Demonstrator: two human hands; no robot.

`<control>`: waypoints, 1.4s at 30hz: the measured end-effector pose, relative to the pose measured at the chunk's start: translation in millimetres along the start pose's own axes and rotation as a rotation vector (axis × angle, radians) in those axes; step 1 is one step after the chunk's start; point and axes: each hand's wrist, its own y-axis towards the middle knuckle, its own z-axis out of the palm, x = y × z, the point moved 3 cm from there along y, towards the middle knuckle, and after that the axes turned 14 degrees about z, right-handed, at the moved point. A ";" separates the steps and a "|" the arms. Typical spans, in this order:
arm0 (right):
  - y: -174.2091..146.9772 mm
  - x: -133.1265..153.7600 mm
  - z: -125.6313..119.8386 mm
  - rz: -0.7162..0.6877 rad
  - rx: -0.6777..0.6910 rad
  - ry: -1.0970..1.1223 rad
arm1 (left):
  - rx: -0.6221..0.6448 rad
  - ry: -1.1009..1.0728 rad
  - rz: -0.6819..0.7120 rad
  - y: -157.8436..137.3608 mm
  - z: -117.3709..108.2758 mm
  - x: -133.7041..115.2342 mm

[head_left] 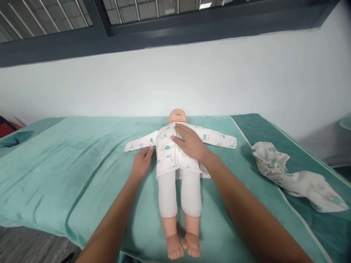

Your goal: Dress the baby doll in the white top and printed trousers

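A baby doll [177, 116] lies on its back with its head toward the wall and its bare feet toward me. It wears a white printed baby shirt [166, 155], with both sleeves spread out sideways, and white padded pants [168, 193]. My right hand [190, 142] rests flat on the chest near the front opening, fingers stretched out. At the lower edge of the sleeve on the left, close to the armpit, my left hand [143, 160] has its fingers closed on the cloth. The doll's hands do not show.
A crumpled white printed garment [296, 180] lies to the right. Under everything is a green bedspread [90, 164] with a darker strip on the right. Behind stands a white wall [137, 86] below a dark barred window frame [205, 25]. A red and black object [7, 128] shows at far left.
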 end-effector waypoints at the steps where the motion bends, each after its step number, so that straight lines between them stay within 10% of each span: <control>1: -12.5 -0.3 -0.4 -0.020 0.014 0.016 | -0.013 -0.091 -0.040 -1.9 2.9 -4.8; 6: -73.4 -28.1 -6.2 0.038 0.007 0.319 | -0.002 -0.529 -0.258 -8.3 23.0 -18.2; 12: -81.9 -95.6 -14.1 0.689 -0.269 0.424 | 0.104 -0.985 -0.445 2.8 42.5 -17.0; 21: -31.1 -86.4 2.6 0.646 0.033 0.978 | 0.213 -1.206 -0.348 36.6 66.6 -31.9; 38: 10.4 -134.1 -6.1 0.719 -0.050 1.134 | 0.132 -1.145 -0.317 84.1 88.5 -21.1; 42: 1.1 -155.8 -23.4 0.768 -0.318 1.215 | 0.084 -1.002 -0.258 68.7 78.8 -17.6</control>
